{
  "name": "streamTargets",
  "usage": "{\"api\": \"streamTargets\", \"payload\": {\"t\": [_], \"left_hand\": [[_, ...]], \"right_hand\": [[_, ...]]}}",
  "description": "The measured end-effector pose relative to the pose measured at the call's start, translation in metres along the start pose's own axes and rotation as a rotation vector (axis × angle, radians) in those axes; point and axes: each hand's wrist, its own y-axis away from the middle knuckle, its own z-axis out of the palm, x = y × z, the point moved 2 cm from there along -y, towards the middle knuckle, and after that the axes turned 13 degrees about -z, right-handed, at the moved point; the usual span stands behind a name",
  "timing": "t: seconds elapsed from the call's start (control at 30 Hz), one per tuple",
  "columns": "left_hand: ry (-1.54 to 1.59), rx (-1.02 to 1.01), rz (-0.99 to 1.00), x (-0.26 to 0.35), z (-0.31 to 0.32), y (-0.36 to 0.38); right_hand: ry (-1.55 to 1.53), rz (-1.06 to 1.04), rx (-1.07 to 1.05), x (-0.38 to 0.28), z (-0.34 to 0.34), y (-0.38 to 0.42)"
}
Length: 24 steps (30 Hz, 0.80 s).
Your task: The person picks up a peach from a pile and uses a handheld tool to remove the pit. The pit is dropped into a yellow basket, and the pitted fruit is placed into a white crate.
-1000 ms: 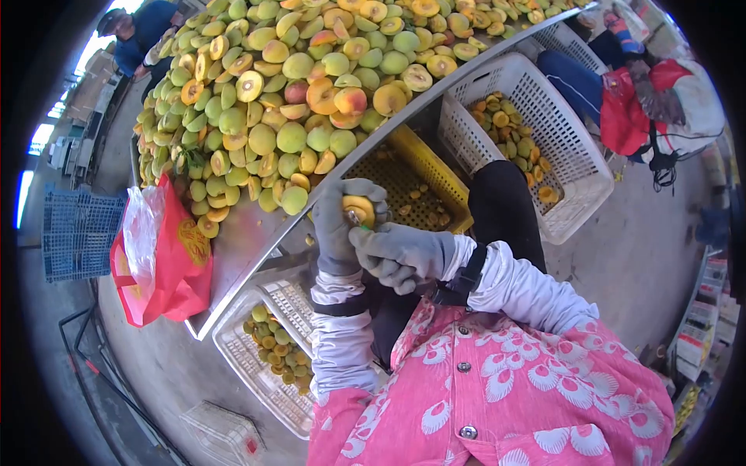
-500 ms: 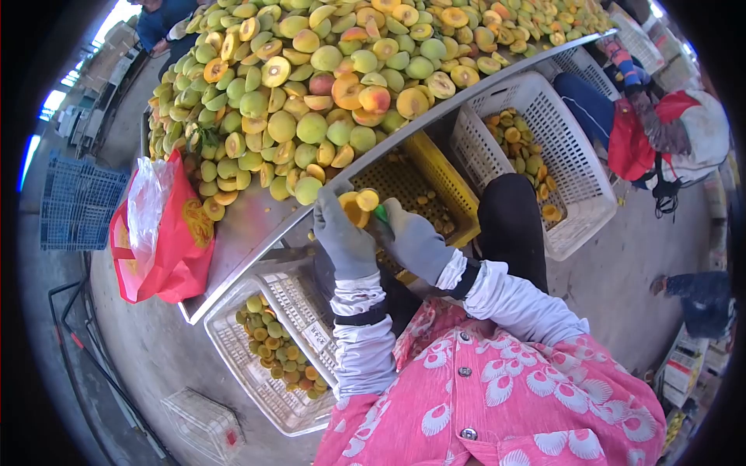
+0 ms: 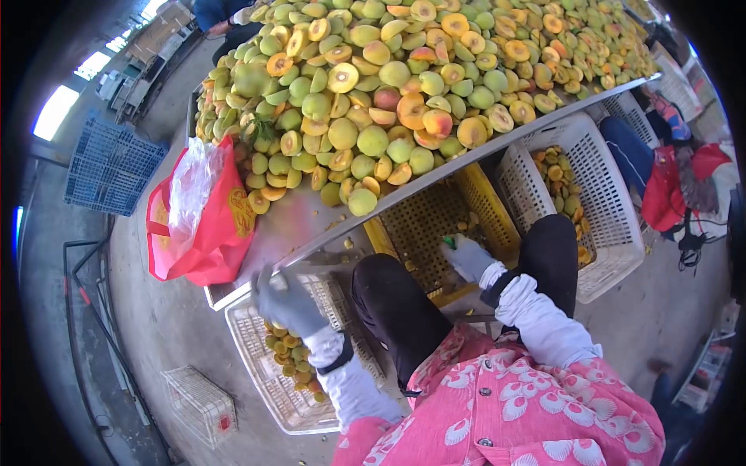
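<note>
My left hand (image 3: 289, 303), in a grey glove, hangs over the near end of a white plastic crate (image 3: 299, 423). Its fingers are apart, and no fruit shows clearly in it. Below it lie halved fruits (image 3: 294, 359), yellow and green. My right hand (image 3: 471, 260), also gloved, is closed around a small green-handled tool (image 3: 448, 242), whose working end I cannot make out. That hand is above a yellow crate (image 3: 497, 203) with a few small bits inside. A big heap of plum- or apricot-like fruit (image 3: 342, 136), whole and halved, covers the metal table (image 3: 291, 225).
A red bag (image 3: 206, 241) with clear plastic hangs at the table's left corner. Another white crate (image 3: 614, 225) with cut fruit stands right of my knee. A blue crate (image 3: 113, 171) and an upturned white crate (image 3: 200, 408) are at left. Another person's sleeve (image 3: 622, 151) shows at right.
My hands have parted. The left has moved left from the halved fruit at the table edge to above the white crate; the right has moved over the yellow crate. The view has shifted.
</note>
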Motion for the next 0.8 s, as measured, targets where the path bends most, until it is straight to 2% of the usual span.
{"api": "streamTargets", "payload": {"t": [0.03,0.07,0.13,0.2,0.27,0.33,0.37,0.4,0.43,0.5,0.53,0.6,0.67,0.73,0.8], "left_hand": [[0.182,-0.256,-0.072,0.004,0.026,0.003],[0.37,-0.506,-0.137,0.019,0.055,0.003],[-0.055,-0.723,0.367,0.033,0.124,-0.001],[-0.125,-0.948,0.163,0.04,0.166,-0.009],[0.017,-0.684,0.44,0.016,0.194,-0.014],[-0.231,-0.753,0.348,0.032,0.179,-0.016],[-0.244,-0.781,0.268,0.03,0.169,-0.021],[-0.259,-0.815,0.184,0.022,0.163,-0.025],[-0.251,-0.8,0.188,0.014,0.161,-0.031],[-0.213,-0.764,0.045,-0.011,0.155,-0.042],[-0.218,-0.772,0.036,-0.019,0.154,-0.044],[-0.034,-0.681,-0.155,-0.02,0.148,-0.045],[0.579,-0.701,0.011,0.0,0.129,-0.028],[1.291,-1.234,-0.712,0.066,0.076,-0.001],[1.067,-1.176,-0.258,0.091,0.069,0.04]], "right_hand": [[-0.209,0.013,-0.051,-0.006,0.005,-0.001],[-0.202,0.001,-0.048,-0.007,0.005,-0.001],[-0.138,-0.192,-0.023,-0.008,0.009,0.005],[-0.241,-0.221,-0.03,0.045,0.031,-0.006],[-0.311,-0.147,0.088,0.036,0.015,0.008],[-0.257,-0.141,0.173,0.01,-0.004,0.019],[-0.256,-0.164,0.191,0.009,-0.004,0.018],[-0.237,-0.104,0.148,0.008,-0.003,0.017],[-0.218,-0.041,0.1,0.009,-0.003,0.016],[-0.269,-0.123,0.061,-0.006,-0.007,0.017],[-0.321,-0.187,0.015,-0.013,-0.007,0.022],[-0.372,-0.155,-0.025,-0.031,-0.012,0.03],[-0.417,-0.15,-0.036,-0.058,-0.023,0.038],[-0.605,-0.188,-0.03,-0.097,-0.031,0.046],[-0.48,-0.304,0.017,-0.132,-0.043,0.056]]}}
